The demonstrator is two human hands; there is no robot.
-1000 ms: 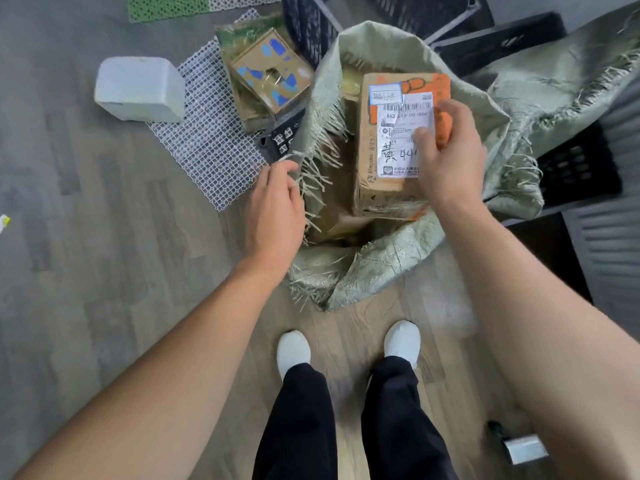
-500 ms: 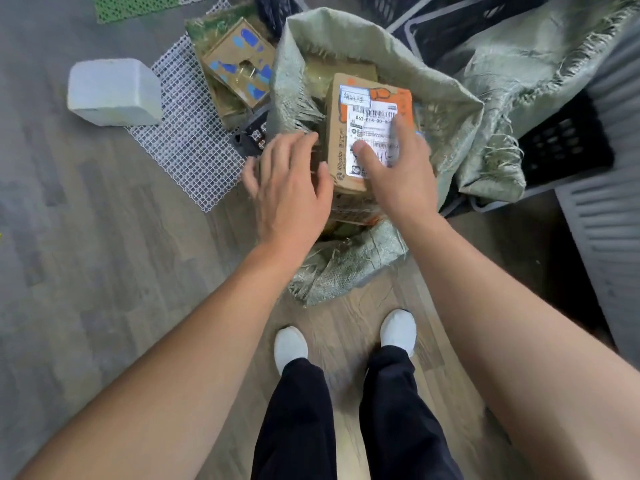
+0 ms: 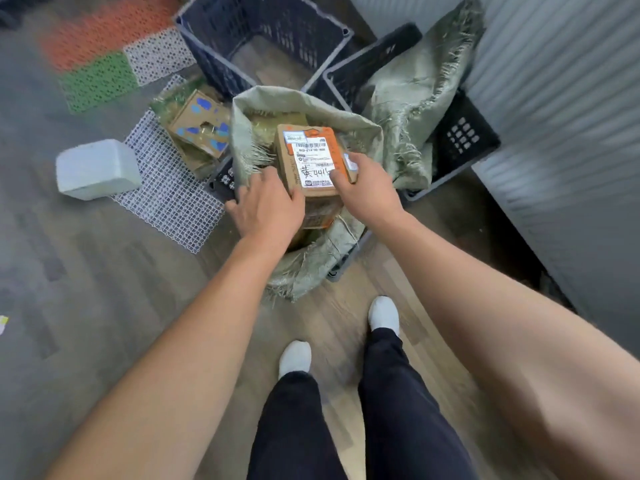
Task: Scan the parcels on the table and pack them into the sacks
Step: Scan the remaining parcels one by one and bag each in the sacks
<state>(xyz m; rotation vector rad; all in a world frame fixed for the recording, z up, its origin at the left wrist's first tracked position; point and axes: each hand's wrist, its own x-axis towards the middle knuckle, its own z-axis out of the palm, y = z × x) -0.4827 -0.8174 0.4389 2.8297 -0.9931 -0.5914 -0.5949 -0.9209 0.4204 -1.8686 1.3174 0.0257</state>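
Head view: grey wood-look floor (image 3: 104, 306) with dark plastic crates (image 3: 214, 53), a white block (image 3: 97, 169) on the left beside a mesh mat (image 3: 166, 199), a printed carton (image 3: 201, 126), and a second sack (image 3: 415, 98) draped over a crate on the right. A cardboard box (image 3: 311, 157), label up, sits in the open mouth of the green woven sack (image 3: 360, 133), which stands in a crate. The left hand (image 3: 266, 206) grips its near-left corner with curled fingers, and the right hand (image 3: 367, 192) clasps its right edge, thumb on the label.
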